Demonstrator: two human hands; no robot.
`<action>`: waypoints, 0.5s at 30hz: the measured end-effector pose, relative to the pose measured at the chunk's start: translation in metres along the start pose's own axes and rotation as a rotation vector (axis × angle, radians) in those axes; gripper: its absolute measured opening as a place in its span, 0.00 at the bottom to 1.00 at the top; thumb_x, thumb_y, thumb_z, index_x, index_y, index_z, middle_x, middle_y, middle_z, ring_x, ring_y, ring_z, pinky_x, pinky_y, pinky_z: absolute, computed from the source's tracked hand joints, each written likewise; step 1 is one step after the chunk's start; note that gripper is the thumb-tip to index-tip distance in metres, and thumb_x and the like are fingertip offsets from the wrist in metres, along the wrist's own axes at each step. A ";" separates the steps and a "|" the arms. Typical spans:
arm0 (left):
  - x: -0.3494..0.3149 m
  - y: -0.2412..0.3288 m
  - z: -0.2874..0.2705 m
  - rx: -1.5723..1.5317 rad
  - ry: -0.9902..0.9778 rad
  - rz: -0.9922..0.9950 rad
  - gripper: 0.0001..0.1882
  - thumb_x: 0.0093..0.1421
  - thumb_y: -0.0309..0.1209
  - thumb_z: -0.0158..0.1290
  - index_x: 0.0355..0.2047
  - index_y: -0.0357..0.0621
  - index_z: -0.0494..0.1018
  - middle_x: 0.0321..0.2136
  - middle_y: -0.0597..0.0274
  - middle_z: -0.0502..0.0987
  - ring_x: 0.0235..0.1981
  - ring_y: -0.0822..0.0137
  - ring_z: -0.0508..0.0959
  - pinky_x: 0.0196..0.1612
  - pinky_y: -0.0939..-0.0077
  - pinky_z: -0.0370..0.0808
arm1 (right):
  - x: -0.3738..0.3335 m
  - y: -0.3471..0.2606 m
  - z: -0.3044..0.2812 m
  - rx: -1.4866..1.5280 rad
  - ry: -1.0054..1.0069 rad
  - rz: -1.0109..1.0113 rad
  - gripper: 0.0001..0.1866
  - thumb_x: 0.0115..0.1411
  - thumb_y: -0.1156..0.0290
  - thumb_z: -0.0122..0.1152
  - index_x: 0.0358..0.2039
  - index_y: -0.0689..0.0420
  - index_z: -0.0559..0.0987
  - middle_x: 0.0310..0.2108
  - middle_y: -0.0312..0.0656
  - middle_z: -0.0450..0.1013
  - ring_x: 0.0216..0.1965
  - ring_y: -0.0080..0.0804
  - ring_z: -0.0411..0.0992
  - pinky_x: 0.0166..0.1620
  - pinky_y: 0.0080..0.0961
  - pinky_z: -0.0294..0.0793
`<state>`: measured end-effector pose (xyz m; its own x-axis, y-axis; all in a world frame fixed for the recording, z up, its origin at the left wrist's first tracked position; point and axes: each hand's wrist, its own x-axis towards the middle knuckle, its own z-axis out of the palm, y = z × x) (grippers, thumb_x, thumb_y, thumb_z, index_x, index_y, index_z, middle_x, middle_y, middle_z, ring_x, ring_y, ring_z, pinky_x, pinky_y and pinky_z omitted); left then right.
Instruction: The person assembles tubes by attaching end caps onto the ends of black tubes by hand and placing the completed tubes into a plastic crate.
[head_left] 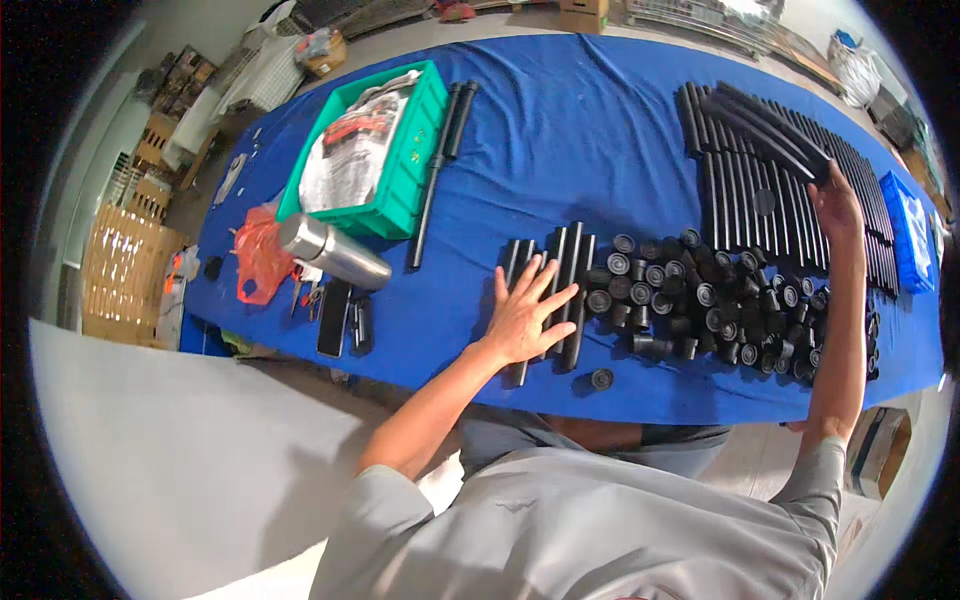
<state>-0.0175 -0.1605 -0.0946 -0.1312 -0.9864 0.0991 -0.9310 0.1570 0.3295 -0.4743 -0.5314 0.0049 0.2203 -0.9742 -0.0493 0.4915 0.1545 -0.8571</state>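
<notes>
My left hand [526, 318] lies with fingers spread over a small group of black tubes [573, 255] near the front of the table. At the right, my right hand [838, 208] grips the near end of a few long black tubes [765, 128]. These slant over rows of similar tubes [735, 200] laid side by side; exactly how many are held I cannot tell. Between my hands spreads a heap of short black round caps [705, 295]. One loose cap [601, 379] sits apart, close to the front edge.
Blue cloth [560, 90] covers the table. On the left are a green crate [430, 130] with printed paper inside, a steel flask [340, 255], a red plastic bag [262, 255], a phone [334, 318] and more black tubes [430, 200]. A blue tray [908, 235] stands far right.
</notes>
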 end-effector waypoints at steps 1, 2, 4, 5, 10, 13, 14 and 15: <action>-0.001 -0.006 0.003 -0.118 0.054 0.001 0.29 0.59 0.52 0.54 0.59 0.56 0.71 0.67 0.52 0.58 0.71 0.50 0.48 0.63 0.25 0.34 | -0.004 0.010 0.026 -0.004 -0.032 0.065 0.10 0.64 0.64 0.60 0.42 0.54 0.79 0.37 0.38 0.79 0.32 0.28 0.77 0.34 0.30 0.81; 0.000 -0.005 -0.002 -0.202 0.135 -0.005 0.25 0.61 0.45 0.56 0.56 0.50 0.73 0.62 0.49 0.66 0.69 0.50 0.57 0.67 0.36 0.44 | -0.010 0.021 0.046 -0.013 -0.053 0.126 0.10 0.64 0.63 0.60 0.42 0.53 0.79 0.37 0.37 0.79 0.31 0.28 0.76 0.32 0.29 0.81; -0.008 -0.021 -0.004 -0.726 0.466 -0.117 0.20 0.63 0.36 0.55 0.53 0.40 0.75 0.55 0.49 0.74 0.63 0.53 0.67 0.67 0.54 0.57 | -0.027 0.057 0.110 -0.183 -0.062 0.061 0.12 0.63 0.59 0.61 0.41 0.52 0.80 0.35 0.35 0.77 0.31 0.28 0.75 0.29 0.27 0.78; -0.009 -0.025 -0.009 -0.757 0.668 -0.204 0.16 0.65 0.31 0.53 0.50 0.35 0.75 0.51 0.52 0.77 0.58 0.59 0.73 0.62 0.69 0.65 | -0.029 0.070 0.125 -0.194 -0.094 0.151 0.13 0.63 0.58 0.61 0.42 0.52 0.80 0.35 0.35 0.76 0.32 0.28 0.74 0.28 0.26 0.77; -0.048 -0.058 -0.065 -0.758 1.044 -0.330 0.15 0.67 0.25 0.49 0.52 0.31 0.72 0.53 0.52 0.75 0.57 0.60 0.73 0.62 0.65 0.66 | -0.076 0.151 0.246 -0.442 -0.150 0.345 0.18 0.62 0.56 0.60 0.47 0.53 0.78 0.36 0.37 0.76 0.33 0.28 0.74 0.31 0.26 0.73; -0.058 -0.072 -0.083 -0.531 1.031 -0.228 0.15 0.65 0.24 0.51 0.51 0.32 0.73 0.50 0.51 0.78 0.54 0.59 0.76 0.59 0.67 0.68 | -0.096 0.199 0.301 -0.447 -0.450 0.487 0.16 0.62 0.59 0.61 0.44 0.56 0.79 0.34 0.39 0.77 0.27 0.28 0.74 0.27 0.27 0.76; -0.060 -0.075 -0.087 -0.528 1.028 -0.226 0.15 0.65 0.24 0.51 0.51 0.32 0.73 0.50 0.51 0.78 0.54 0.59 0.76 0.59 0.67 0.68 | -0.096 0.222 0.312 -0.436 -0.551 0.534 0.15 0.62 0.60 0.62 0.43 0.57 0.79 0.33 0.39 0.77 0.25 0.29 0.74 0.25 0.27 0.77; -0.063 -0.078 -0.089 -0.539 0.910 -0.287 0.15 0.65 0.26 0.52 0.50 0.33 0.74 0.48 0.51 0.78 0.53 0.60 0.76 0.58 0.68 0.69 | -0.101 0.239 0.327 -0.457 -0.639 0.569 0.16 0.61 0.59 0.62 0.42 0.58 0.80 0.33 0.39 0.76 0.25 0.29 0.74 0.24 0.28 0.78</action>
<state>0.0934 -0.1059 -0.0429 0.5734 -0.6192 0.5364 -0.5863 0.1472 0.7966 -0.1036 -0.3424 -0.0269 0.8063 -0.4800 -0.3458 -0.1751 0.3647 -0.9145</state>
